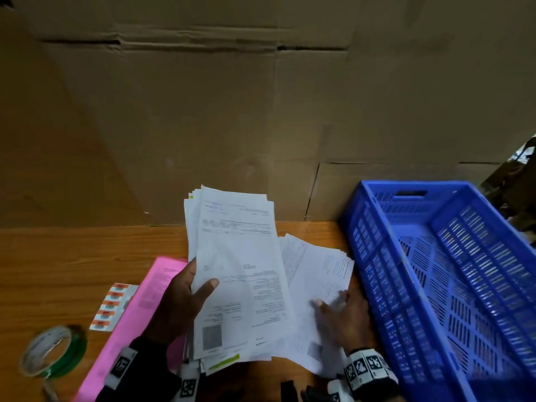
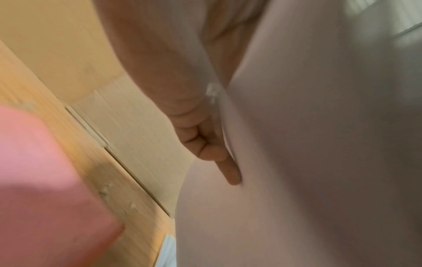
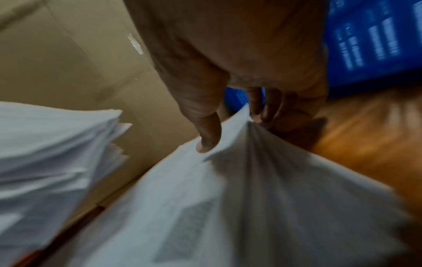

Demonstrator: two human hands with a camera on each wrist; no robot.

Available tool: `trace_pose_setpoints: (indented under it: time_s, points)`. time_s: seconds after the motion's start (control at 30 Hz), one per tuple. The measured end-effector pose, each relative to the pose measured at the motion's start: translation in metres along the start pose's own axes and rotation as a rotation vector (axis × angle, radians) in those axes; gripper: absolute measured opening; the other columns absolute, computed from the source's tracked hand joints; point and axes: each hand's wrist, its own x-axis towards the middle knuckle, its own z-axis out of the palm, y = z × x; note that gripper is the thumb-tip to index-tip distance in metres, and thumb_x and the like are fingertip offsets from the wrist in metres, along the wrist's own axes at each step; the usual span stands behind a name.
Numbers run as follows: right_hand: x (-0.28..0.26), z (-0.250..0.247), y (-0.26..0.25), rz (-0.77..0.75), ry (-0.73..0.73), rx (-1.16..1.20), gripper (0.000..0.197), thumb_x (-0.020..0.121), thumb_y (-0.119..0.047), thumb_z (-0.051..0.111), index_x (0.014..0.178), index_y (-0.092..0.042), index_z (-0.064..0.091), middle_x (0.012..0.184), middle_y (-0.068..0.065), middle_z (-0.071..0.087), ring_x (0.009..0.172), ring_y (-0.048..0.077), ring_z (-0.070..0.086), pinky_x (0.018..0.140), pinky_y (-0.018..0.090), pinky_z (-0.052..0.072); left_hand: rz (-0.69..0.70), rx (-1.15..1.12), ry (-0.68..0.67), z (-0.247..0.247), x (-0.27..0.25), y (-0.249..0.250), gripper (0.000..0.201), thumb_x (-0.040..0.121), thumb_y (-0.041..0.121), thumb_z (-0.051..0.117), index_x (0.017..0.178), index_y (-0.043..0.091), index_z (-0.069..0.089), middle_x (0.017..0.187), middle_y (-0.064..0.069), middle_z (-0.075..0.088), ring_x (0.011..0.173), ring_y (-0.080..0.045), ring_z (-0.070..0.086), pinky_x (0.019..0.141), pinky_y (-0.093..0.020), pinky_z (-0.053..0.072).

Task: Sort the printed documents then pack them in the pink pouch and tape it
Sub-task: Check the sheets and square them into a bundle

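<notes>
My left hand (image 1: pixel 188 297) grips a thick stack of printed documents (image 1: pixel 237 271) and holds it tilted up over the table, thumb on the top sheet. In the left wrist view its fingers (image 2: pixel 205 144) lie against the back of the stack (image 2: pixel 319 144). A second pile of sheets (image 1: pixel 316 274) lies flat on the table to the right. My right hand (image 1: pixel 339 314) is on it. Seen from the right wrist, the right hand (image 3: pixel 233 130) pinches the top sheet (image 3: pixel 251 189) between thumb and fingers. The pink pouch (image 1: pixel 136 314) lies flat to the left, partly under my left forearm.
A green tape roll (image 1: pixel 55 352) sits at the front left of the wooden table (image 1: pixel 72 262). A strip of orange stickers (image 1: pixel 113 306) lies beside the pouch. A blue plastic crate (image 1: pixel 449 271) fills the right side. Cardboard boxes (image 1: pixel 232 111) wall off the back.
</notes>
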Motion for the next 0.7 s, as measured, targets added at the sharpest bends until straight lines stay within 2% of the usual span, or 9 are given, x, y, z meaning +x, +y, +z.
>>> trace_pose_setpoints:
  time_s: [0.07,0.17,0.2,0.3,0.4,0.47,0.53,0.6,0.7]
  points:
    - [0.005,-0.004,0.013,0.042,0.016,-0.235,0.080,0.070,-0.042,0.089,0.133,-0.013,0.050,0.137,0.014,0.055,0.122,0.036,0.055,0.103,0.049,0.046,0.044,-0.063,-0.006,-0.004,0.002,-0.002,0.055,0.092,0.012,0.066,0.137,0.030,0.040,0.113,0.034,0.064,0.107,0.003,0.063,0.074,-0.012,0.053]
    - [0.007,-0.010,0.022,0.032,0.062,-0.156,0.068,0.078,-0.030,0.084,0.137,-0.017,0.053,0.137,0.009,0.061,0.125,0.037,0.057,0.106,0.050,0.046,0.117,-0.073,0.005,-0.010,0.007,-0.004,0.105,0.074,0.053,0.072,0.155,0.032,0.010,0.143,0.038,0.039,0.126,0.005,0.050,0.081,-0.015,0.054]
    - [0.009,-0.012,0.024,0.029,0.086,-0.158,0.064,0.080,-0.028,0.083,0.137,-0.018,0.055,0.136,0.008,0.062,0.124,0.036,0.057,0.106,0.050,0.047,0.126,-0.071,0.017,-0.011,0.007,-0.004,0.109,0.071,0.056,0.072,0.155,0.035,0.007,0.145,0.040,0.034,0.128,0.007,0.047,0.083,-0.014,0.053]
    - [0.013,-0.018,0.030,-0.013,0.144,-0.159,0.053,0.082,-0.025,0.080,0.132,-0.019,0.062,0.129,0.004,0.067,0.117,0.032,0.061,0.101,0.049,0.050,0.170,0.019,-0.018,-0.012,0.006,-0.003,0.080,0.078,0.048,0.059,0.150,0.038,0.025,0.142,0.045,0.032,0.129,0.017,0.038,0.090,-0.005,0.043]
    - [0.015,-0.021,0.039,-0.109,0.178,-0.221,0.049,0.085,-0.026,0.077,0.132,-0.021,0.063,0.119,0.003,0.072,0.109,0.030,0.065,0.100,0.049,0.052,0.132,0.130,-0.111,-0.015,0.006,-0.009,0.044,0.085,0.048,0.051,0.129,0.049,0.056,0.133,0.030,0.055,0.127,0.007,0.048,0.106,-0.027,0.041]
    - [0.013,-0.023,0.040,-0.147,0.200,-0.233,0.042,0.085,-0.027,0.077,0.126,-0.019,0.067,0.110,0.005,0.074,0.102,0.031,0.067,0.096,0.047,0.054,0.110,0.136,-0.114,-0.015,0.005,-0.012,0.037,0.087,0.045,0.050,0.122,0.045,0.061,0.126,0.025,0.063,0.124,0.002,0.053,0.107,-0.035,0.041]
    - [0.010,-0.025,0.035,-0.148,0.212,-0.185,0.036,0.085,-0.021,0.078,0.119,-0.015,0.072,0.105,0.006,0.074,0.098,0.032,0.068,0.092,0.044,0.055,0.106,0.145,-0.114,-0.014,0.006,-0.012,0.036,0.087,0.045,0.050,0.120,0.044,0.062,0.124,0.024,0.064,0.123,0.002,0.054,0.106,-0.035,0.041]
    - [0.006,-0.027,0.030,-0.142,0.240,-0.164,0.016,0.083,-0.019,0.081,0.093,-0.012,0.072,0.085,0.002,0.070,0.084,0.030,0.065,0.080,0.040,0.054,0.103,0.143,-0.117,-0.013,0.006,-0.011,0.036,0.086,0.045,0.050,0.120,0.044,0.062,0.124,0.025,0.064,0.122,0.002,0.054,0.105,-0.033,0.041]
    - [0.004,-0.027,0.027,-0.202,0.298,-0.188,0.027,0.083,-0.021,0.081,0.072,-0.015,0.057,0.068,-0.006,0.054,0.070,0.025,0.056,0.068,0.033,0.043,0.061,0.107,-0.118,-0.014,0.005,-0.011,0.039,0.086,0.047,0.050,0.122,0.043,0.063,0.127,0.025,0.062,0.124,0.003,0.053,0.104,-0.032,0.042]
